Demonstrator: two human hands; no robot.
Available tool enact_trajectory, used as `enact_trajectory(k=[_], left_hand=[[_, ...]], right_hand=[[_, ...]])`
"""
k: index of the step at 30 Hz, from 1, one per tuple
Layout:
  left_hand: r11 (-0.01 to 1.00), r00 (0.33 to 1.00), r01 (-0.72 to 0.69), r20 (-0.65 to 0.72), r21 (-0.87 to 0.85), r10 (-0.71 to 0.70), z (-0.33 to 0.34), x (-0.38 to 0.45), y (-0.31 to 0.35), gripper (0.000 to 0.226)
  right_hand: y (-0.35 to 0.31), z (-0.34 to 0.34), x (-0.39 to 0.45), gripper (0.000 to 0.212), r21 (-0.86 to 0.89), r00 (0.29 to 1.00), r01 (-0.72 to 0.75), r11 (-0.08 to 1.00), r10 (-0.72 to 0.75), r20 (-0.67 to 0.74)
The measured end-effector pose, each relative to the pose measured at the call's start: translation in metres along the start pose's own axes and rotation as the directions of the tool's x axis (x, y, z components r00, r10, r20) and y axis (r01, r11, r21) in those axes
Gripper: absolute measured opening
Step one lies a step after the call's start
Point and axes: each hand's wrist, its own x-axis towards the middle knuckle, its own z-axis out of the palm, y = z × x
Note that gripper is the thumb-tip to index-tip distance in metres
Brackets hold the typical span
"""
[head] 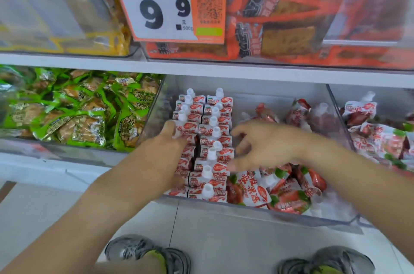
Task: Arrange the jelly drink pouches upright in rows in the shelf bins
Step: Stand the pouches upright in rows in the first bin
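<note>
Red-and-white jelly drink pouches with white caps stand upright in two rows [212,137] along the left side of a clear shelf bin [246,208]. My left hand [172,139] rests against the left row, fingers lying on the pouches. Over the bin's middle my right hand [262,146] hovers with fingers spread and loosely curled, its fingertips beside the right row, holding nothing. Loose pouches [280,188] lie flat in a heap at the bin's front right, and a few more lean at the back right [298,112].
A neighbouring bin on the right [380,130] holds more jumbled jelly pouches. The bin on the left [74,114] is full of green snack packets. A shelf above carries orange and yellow packs and a price tag [168,5]. Below are grey shoes [145,251] on a tiled floor.
</note>
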Motion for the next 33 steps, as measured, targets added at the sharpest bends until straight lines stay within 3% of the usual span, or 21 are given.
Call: enact_trajectory(k=[3, 5, 7, 9, 11, 13, 15, 18, 21, 27, 31, 33], left_hand=[[1.000, 0.999, 0.021, -0.037, -0.023, -0.022, 0.006, -0.002, 0.004, 0.068], [0.999, 0.996, 0.013, -0.085, -0.048, -0.017, 0.011, -0.011, 0.004, 0.069], [0.990, 0.970, -0.079, -0.238, -0.116, 0.049, 0.012, -0.019, 0.011, 0.065], [0.928, 0.905, -0.274, -0.395, -0.252, 0.160, 0.006, -0.020, 0.031, 0.053], [0.861, 0.871, -0.418, -0.398, -0.290, 0.289, 0.003, -0.010, 0.056, 0.041], [0.847, 0.874, -0.459, -0.307, -0.267, 0.377, 0.004, 0.008, 0.075, 0.037], [0.855, 0.881, -0.466, -0.201, -0.226, 0.428, 0.007, 0.025, 0.086, 0.041], [0.855, 0.878, -0.478, -0.089, -0.204, 0.470, 0.020, 0.041, 0.093, 0.045], [0.862, 0.883, -0.468, -0.076, -0.192, 0.463, 0.027, 0.048, 0.093, 0.052], [0.846, 0.860, -0.508, -0.162, -0.164, 0.485, 0.029, 0.046, 0.078, 0.048], [0.809, 0.840, -0.534, -0.268, -0.247, 0.472, 0.034, 0.034, 0.058, 0.032], [0.758, 0.809, -0.572, -0.369, -0.314, 0.458, 0.039, 0.026, 0.053, 0.038]], right_hand=[[0.007, 0.037, -0.002, 0.068, 0.187, 0.989, 0.112, 0.976, -0.091, -0.119], [0.018, 0.043, -0.005, 0.073, 0.419, 0.988, 0.153, 0.895, -0.147, -0.047], [0.034, 0.035, -0.014, 0.077, 0.484, 0.988, 0.147, 0.863, -0.154, -0.025], [0.049, 0.021, -0.024, 0.062, 0.307, 0.975, 0.177, 0.935, -0.123, -0.187], [0.058, 0.013, -0.033, 0.048, 0.016, 0.927, 0.175, 0.984, -0.160, -0.340], [0.061, 0.015, -0.038, 0.039, -0.219, 0.922, 0.156, 0.963, -0.222, -0.318], [0.062, 0.022, -0.043, 0.037, -0.337, 0.950, 0.134, 0.932, -0.218, -0.226], [0.068, 0.032, -0.041, 0.045, -0.370, 0.960, 0.139, 0.918, -0.216, -0.175], [0.073, 0.038, -0.035, 0.046, -0.376, 0.954, 0.158, 0.913, -0.239, -0.180], [0.076, 0.045, -0.036, 0.021, -0.369, 0.945, 0.125, 0.921, -0.224, -0.239], [0.074, 0.038, -0.043, 0.041, -0.415, 0.951, 0.062, 0.908, -0.180, -0.251], [0.069, 0.027, -0.045, 0.048, -0.370, 0.973, 0.039, 0.928, -0.120, -0.199]])
